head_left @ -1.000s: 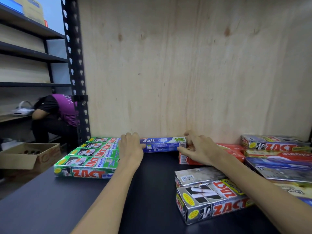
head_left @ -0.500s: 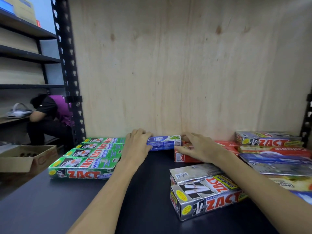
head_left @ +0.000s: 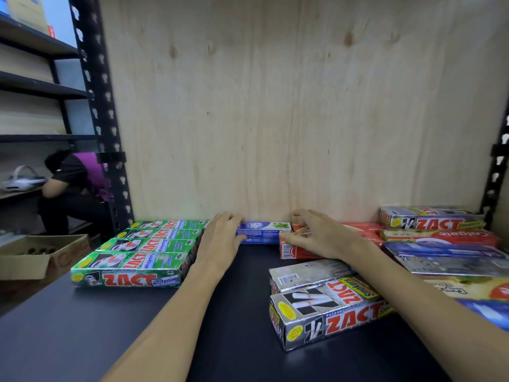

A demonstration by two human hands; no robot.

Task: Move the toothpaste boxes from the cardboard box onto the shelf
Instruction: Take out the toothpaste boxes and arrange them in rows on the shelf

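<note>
Pale plywood (head_left: 303, 106) backs a dark, smooth shelf (head_left: 242, 312) framed by black perforated steel uprights (head_left: 102, 119). Against that backing a slim blue-and-white toothpaste box (head_left: 264, 232) is laid flat, its long axis running left to right, parallel to the plywood. Its left end is covered by the left hand (head_left: 220, 241), fingers curled over it, thumb at the front face. Glossy green boxes (head_left: 143, 252) are ranked just left. A red carton (head_left: 366, 232) is pressed by the right hand (head_left: 316, 235), fingers bent over its top edge.
</note>
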